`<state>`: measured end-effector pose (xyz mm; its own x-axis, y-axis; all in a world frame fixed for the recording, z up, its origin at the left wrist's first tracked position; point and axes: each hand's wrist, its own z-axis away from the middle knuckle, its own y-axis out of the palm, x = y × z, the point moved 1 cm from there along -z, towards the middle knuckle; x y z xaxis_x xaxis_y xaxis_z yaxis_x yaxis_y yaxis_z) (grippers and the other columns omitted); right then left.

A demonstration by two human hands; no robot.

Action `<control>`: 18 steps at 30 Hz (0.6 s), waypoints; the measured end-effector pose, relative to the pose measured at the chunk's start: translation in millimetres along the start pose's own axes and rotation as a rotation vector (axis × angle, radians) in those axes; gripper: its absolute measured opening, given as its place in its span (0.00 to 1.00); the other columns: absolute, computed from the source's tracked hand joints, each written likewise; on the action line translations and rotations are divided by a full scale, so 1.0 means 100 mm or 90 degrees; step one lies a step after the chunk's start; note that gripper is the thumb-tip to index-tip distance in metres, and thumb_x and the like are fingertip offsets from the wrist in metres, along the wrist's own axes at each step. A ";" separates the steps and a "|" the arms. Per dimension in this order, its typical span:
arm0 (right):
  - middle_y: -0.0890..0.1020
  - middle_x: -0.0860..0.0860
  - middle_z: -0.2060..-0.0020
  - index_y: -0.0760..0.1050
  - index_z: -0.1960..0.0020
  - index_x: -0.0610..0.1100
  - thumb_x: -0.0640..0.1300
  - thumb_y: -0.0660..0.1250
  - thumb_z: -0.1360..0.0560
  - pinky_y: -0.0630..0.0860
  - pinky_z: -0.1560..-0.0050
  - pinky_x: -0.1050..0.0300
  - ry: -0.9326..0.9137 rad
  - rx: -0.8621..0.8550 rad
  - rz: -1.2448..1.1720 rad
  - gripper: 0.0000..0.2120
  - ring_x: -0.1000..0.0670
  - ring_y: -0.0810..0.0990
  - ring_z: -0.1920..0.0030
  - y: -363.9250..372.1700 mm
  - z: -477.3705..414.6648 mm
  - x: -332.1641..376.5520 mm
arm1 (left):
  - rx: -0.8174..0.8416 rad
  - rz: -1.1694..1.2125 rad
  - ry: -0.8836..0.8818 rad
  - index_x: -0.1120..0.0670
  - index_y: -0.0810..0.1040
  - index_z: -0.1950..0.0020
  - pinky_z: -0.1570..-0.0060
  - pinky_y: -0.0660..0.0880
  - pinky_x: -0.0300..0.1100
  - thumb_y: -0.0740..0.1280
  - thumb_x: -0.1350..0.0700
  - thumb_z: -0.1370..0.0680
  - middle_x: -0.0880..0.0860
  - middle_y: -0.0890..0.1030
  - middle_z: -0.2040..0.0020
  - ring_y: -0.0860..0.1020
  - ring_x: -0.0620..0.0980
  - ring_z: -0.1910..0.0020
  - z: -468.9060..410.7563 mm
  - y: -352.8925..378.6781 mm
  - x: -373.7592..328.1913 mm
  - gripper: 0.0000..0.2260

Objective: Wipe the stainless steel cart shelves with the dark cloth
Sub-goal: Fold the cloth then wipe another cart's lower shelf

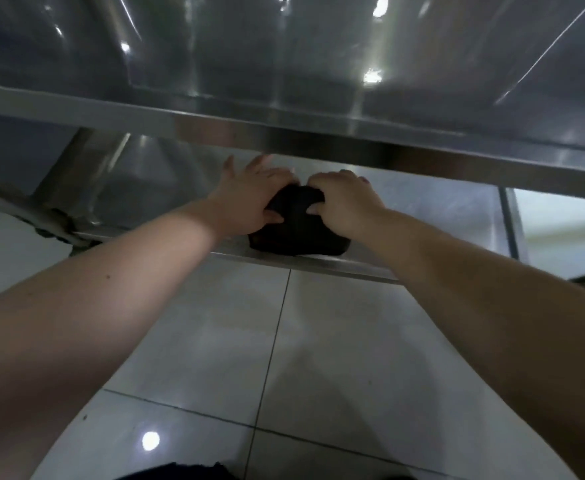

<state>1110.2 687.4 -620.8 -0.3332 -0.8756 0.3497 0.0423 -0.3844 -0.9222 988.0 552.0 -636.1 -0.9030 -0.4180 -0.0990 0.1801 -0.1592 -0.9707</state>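
**Figure: Both hands on the cloth at the lower shelf of the cart**

We look down along two bare forearms to the lower shelf (422,209) of the stainless steel cart. The dark cloth (294,237) lies bunched on it, just inside the front lip and roughly midway along the visible width. The left hand (249,199) rests on the cloth's left side. Its fingers are spread and reach flat under the upper shelf (284,81), and its thumb presses into the fabric. The right hand (344,199) grips the cloth's right side, with fingers curled over the far edge and the thumb bearing on the near face.

We judge the step in hand to be the wiping of the lower shelf. We cannot tell from the steel alone how much of either shelf is done, since both carry only reflections.

The next stroke calls for steady downward pressure. It also needs a sideways or inward sweep that stays low, because the upper shelf's front rim overhangs the knuckles closely. Reaching the left corner means working around the upright post (87,161). Beneath us is the pale tiled floor (284,341).

We find no brand, label or legible writing on the cart, the cloth or the floor.
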 end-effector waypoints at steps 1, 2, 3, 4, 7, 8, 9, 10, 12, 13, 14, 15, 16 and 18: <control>0.80 0.47 0.45 0.77 0.42 0.48 0.45 0.66 0.22 0.62 0.49 0.54 -0.020 -0.011 -0.005 0.09 0.44 0.75 0.42 -0.06 0.11 0.00 | -0.008 0.014 -0.003 0.47 0.64 0.25 0.30 0.53 0.68 0.70 0.48 0.23 0.48 0.65 0.25 0.57 0.54 0.24 0.03 -0.06 -0.08 0.29; 0.80 0.48 0.46 0.77 0.43 0.49 0.43 0.66 0.22 0.63 0.51 0.55 -0.036 -0.021 -0.015 0.09 0.46 0.75 0.44 -0.12 0.22 -0.01 | -0.020 0.038 -0.002 0.49 0.65 0.26 0.30 0.53 0.67 0.70 0.49 0.24 0.49 0.68 0.27 0.60 0.53 0.25 0.07 -0.08 -0.17 0.28; 0.80 0.49 0.48 0.78 0.44 0.49 0.42 0.65 0.22 0.63 0.54 0.58 -0.047 -0.029 -0.023 0.08 0.49 0.75 0.48 -0.18 0.33 -0.02 | -0.037 0.075 0.008 0.50 0.68 0.28 0.30 0.55 0.65 0.71 0.50 0.24 0.51 0.71 0.31 0.64 0.53 0.28 0.12 -0.09 -0.25 0.26; 0.80 0.51 0.51 0.78 0.46 0.49 0.42 0.65 0.22 0.62 0.57 0.60 -0.053 -0.036 -0.026 0.07 0.52 0.74 0.52 -0.23 0.43 -0.04 | -0.055 0.118 0.018 0.52 0.71 0.31 0.31 0.58 0.63 0.72 0.51 0.25 0.52 0.74 0.34 0.68 0.53 0.30 0.17 -0.10 -0.35 0.24; 0.81 0.48 0.56 0.78 0.52 0.45 0.41 0.66 0.25 0.60 0.58 0.56 -0.055 -0.064 0.013 0.04 0.45 0.78 0.54 -0.35 0.68 -0.22 | -0.091 0.173 0.005 0.51 0.74 0.35 0.33 0.60 0.52 0.71 0.50 0.25 0.53 0.78 0.39 0.73 0.56 0.36 0.26 -0.17 -0.59 0.20; 0.81 0.47 0.56 0.79 0.52 0.45 0.41 0.67 0.25 0.60 0.57 0.56 -0.044 -0.074 0.022 0.03 0.42 0.78 0.53 -0.40 0.73 -0.28 | -0.093 0.156 -0.007 0.49 0.74 0.35 0.34 0.59 0.50 0.70 0.49 0.24 0.52 0.79 0.39 0.73 0.56 0.37 0.27 -0.21 -0.66 0.19; 0.82 0.46 0.55 0.79 0.51 0.44 0.42 0.67 0.24 0.59 0.56 0.55 -0.032 -0.079 0.027 0.04 0.41 0.78 0.52 -0.44 0.78 -0.33 | -0.095 0.141 -0.017 0.49 0.75 0.35 0.36 0.60 0.48 0.68 0.49 0.23 0.51 0.79 0.39 0.73 0.56 0.37 0.27 -0.24 -0.73 0.17; 0.81 0.46 0.54 0.79 0.50 0.45 0.43 0.66 0.24 0.60 0.55 0.54 -0.021 -0.069 0.026 0.05 0.41 0.78 0.50 -0.46 0.81 -0.37 | -0.094 0.129 -0.027 0.49 0.76 0.36 0.37 0.61 0.48 0.67 0.49 0.22 0.51 0.79 0.40 0.74 0.56 0.38 0.28 -0.27 -0.80 0.15; 0.80 0.48 0.52 0.78 0.47 0.46 0.43 0.64 0.22 0.63 0.51 0.52 -0.004 -0.034 0.022 0.06 0.43 0.75 0.48 -0.47 0.91 -0.42 | -0.097 0.129 -0.045 0.50 0.78 0.39 0.41 0.63 0.48 0.67 0.51 0.21 0.53 0.80 0.43 0.75 0.58 0.41 0.32 -0.29 -0.93 0.12; 0.79 0.49 0.51 0.77 0.47 0.47 0.43 0.63 0.21 0.63 0.49 0.52 0.002 -0.017 0.026 0.06 0.44 0.73 0.46 -0.49 0.96 -0.42 | -0.091 0.136 -0.047 0.51 0.78 0.40 0.42 0.64 0.48 0.67 0.52 0.22 0.54 0.81 0.44 0.76 0.59 0.43 0.35 -0.31 -1.00 0.11; 0.78 0.49 0.50 0.76 0.46 0.47 0.44 0.62 0.20 0.64 0.47 0.51 0.008 0.000 0.033 0.06 0.44 0.72 0.45 -0.52 1.03 -0.42 | -0.076 0.145 -0.045 0.52 0.78 0.41 0.43 0.65 0.48 0.68 0.53 0.22 0.55 0.81 0.45 0.76 0.59 0.43 0.39 -0.33 -1.05 0.11; 0.78 0.49 0.49 0.75 0.45 0.47 0.44 0.61 0.20 0.64 0.45 0.50 0.013 0.012 0.051 0.06 0.44 0.72 0.44 -0.55 1.11 -0.42 | -0.062 0.153 -0.038 0.53 0.78 0.40 0.44 0.66 0.49 0.68 0.53 0.22 0.56 0.81 0.45 0.76 0.59 0.44 0.43 -0.36 -1.10 0.11; 0.77 0.49 0.47 0.74 0.44 0.47 0.45 0.60 0.19 0.64 0.42 0.49 0.020 0.023 0.073 0.07 0.44 0.71 0.43 -0.59 1.19 -0.41 | -0.048 0.160 -0.027 0.54 0.78 0.41 0.45 0.66 0.49 0.68 0.54 0.22 0.56 0.80 0.44 0.76 0.60 0.44 0.48 -0.40 -1.16 0.11; 0.77 0.48 0.44 0.72 0.41 0.46 0.46 0.59 0.18 0.62 0.39 0.49 0.060 0.047 0.090 0.08 0.44 0.71 0.41 -0.67 1.35 -0.40 | -0.041 0.159 0.001 0.55 0.78 0.42 0.46 0.66 0.49 0.68 0.55 0.22 0.57 0.80 0.45 0.75 0.61 0.44 0.55 -0.50 -1.29 0.10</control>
<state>1247.6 709.0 -551.0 -0.4051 -0.8926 0.1977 0.1622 -0.2829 -0.9453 1117.3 565.0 -562.8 -0.8343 -0.4358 -0.3376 0.3722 0.0065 -0.9281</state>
